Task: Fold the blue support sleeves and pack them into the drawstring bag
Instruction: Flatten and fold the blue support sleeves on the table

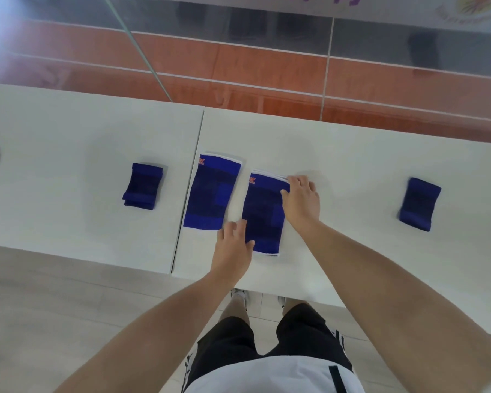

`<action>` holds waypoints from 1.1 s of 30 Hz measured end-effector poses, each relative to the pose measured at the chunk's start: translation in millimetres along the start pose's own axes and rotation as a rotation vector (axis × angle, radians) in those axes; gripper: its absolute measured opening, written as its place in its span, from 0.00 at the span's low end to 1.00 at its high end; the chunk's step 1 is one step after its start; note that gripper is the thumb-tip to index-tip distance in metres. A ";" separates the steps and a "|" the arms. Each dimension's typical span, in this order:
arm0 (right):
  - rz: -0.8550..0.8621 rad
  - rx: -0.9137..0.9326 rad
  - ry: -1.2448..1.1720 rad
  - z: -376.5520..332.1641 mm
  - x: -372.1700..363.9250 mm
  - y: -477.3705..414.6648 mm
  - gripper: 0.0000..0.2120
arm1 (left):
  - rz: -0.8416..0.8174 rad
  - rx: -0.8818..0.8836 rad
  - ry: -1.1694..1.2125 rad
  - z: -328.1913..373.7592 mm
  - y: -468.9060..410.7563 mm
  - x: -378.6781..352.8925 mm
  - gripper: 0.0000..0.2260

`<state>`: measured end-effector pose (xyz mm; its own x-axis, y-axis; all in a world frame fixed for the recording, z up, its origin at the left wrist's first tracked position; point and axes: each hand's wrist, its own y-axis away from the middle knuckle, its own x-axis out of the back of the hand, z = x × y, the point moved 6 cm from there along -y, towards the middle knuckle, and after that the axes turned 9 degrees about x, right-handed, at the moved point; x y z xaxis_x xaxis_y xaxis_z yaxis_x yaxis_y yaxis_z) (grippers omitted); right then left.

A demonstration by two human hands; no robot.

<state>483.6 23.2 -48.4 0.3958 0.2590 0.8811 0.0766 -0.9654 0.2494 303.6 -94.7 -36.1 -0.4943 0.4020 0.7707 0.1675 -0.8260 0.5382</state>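
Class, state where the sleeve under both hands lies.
Head view, centre: the blue sleeve lies flat just right of the other unfolded sleeve; left hand at its near-left edge, right hand at its far-right corner.

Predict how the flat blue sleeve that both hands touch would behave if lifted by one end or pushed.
Probably floppy: the sleeve lies flat as thin knit cloth, and the folded sleeve nearby holds a soft fold. Likely light for its size, being thin fabric. Pushed, it would probably bunch rather than slide whole on the white table.
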 end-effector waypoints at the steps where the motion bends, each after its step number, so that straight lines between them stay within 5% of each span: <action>1: -0.017 0.009 0.020 -1.7 -2.9 -4.9 0.17 | 0.017 -0.062 -0.089 0.2 1.3 -3.1 0.26; 7: -0.035 0.113 0.157 0.7 -7.6 -20.9 0.14 | -0.065 -0.157 -0.218 -2.9 2.3 -23.4 0.36; 19: -0.040 0.150 0.200 2.6 -0.2 -32.6 0.05 | -0.043 -0.174 -0.236 0.7 -2.6 -23.3 0.31; 25: -0.083 0.060 0.145 7.6 -4.1 -28.0 0.09 | 0.000 -0.209 -0.276 -2.6 -2.7 -22.7 0.27; 28: -0.056 0.028 0.062 10.0 -2.6 -16.4 0.20 | 0.088 -0.352 -0.415 4.0 2.9 -21.6 0.34; 33: -0.066 0.347 0.106 -1.1 -17.1 19.5 0.23 | -0.013 -0.459 -0.602 13.1 -16.0 -29.6 0.46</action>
<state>477.3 0.0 -58.2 0.2839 0.3055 0.9089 0.4114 -0.8950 0.1723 326.6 -88.2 -63.0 0.0791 0.4508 0.8891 -0.2720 -0.8483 0.4543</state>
